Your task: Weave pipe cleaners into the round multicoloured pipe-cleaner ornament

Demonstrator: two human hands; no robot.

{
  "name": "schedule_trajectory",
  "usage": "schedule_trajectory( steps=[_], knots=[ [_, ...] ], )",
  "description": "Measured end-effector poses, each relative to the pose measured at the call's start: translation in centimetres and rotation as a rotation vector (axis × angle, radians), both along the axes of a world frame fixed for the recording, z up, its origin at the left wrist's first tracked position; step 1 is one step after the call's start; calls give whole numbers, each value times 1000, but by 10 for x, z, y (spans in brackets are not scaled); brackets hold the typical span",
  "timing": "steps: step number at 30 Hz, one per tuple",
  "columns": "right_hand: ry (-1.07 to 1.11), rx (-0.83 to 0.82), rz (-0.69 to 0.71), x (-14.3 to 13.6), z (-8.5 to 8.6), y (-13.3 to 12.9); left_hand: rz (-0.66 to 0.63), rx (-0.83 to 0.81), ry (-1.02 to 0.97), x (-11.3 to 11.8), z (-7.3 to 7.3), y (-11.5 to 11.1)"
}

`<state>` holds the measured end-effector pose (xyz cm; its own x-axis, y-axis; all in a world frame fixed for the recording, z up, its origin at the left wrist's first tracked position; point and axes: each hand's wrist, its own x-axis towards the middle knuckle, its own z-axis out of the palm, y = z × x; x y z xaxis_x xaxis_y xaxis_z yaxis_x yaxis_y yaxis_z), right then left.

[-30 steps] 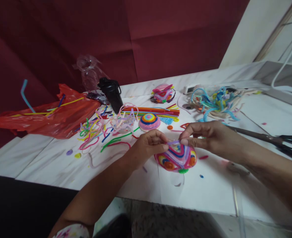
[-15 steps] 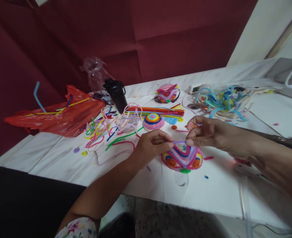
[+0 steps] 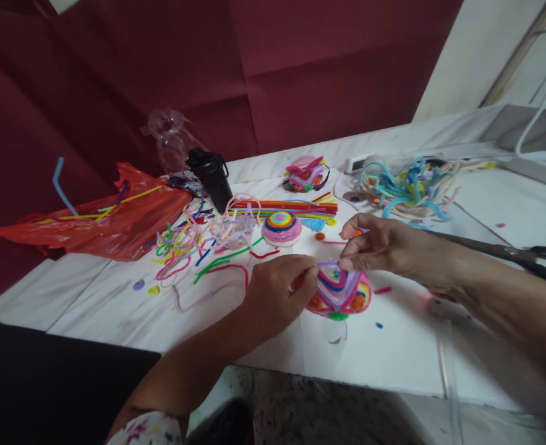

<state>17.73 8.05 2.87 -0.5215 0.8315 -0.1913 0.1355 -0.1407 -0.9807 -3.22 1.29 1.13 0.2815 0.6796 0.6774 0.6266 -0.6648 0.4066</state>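
A colourful mask-like piece (image 3: 340, 293), with pink, purple and blue bands, two orange rounds and a green tuft, lies on the white table between my hands. My left hand (image 3: 284, 287) is closed at its upper left edge, fingertips pinched and partly hidden. At the upper edge, the thumb and finger of my right hand (image 3: 370, 244) pinch a thin purple strip (image 3: 331, 263) that runs towards my left fingertips. A round striped dome (image 3: 282, 228) sits just behind my left hand.
A black bottle (image 3: 212, 179) stands at the back, beside a red plastic bag (image 3: 147, 216). Loose pipe cleaners (image 3: 180, 247) lie left, a blue tangle (image 3: 412, 182) back right. Scissors (image 3: 514, 252) lie beyond my right forearm; a second mask (image 3: 306, 174) is at the back.
My left hand has turned, its back now facing up more and its fingers curled further. My right hand keeps its pinch. The whole view has shifted slightly.
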Motion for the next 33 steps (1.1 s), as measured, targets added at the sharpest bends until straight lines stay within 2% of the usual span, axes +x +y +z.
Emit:
schedule_trajectory(
  steps=[5, 11, 21, 25, 33],
  knots=[
    [21, 7, -7, -2, -2, -2, 124, 37, 96, 8, 5, -9],
    [3, -4, 30, -2, 1, -4, 238, -15, 157, 14, 7, -13],
    [4, 31, 16, -2, 1, -8, 278, -139, 165, 15, 8, -18],
    [17, 31, 27, -3, 0, -8, 263, -234, 143, 12, 9, -17],
    [14, -9, 6, -6, 3, -7, 214, -290, 71, 10, 7, -16]
  ],
)
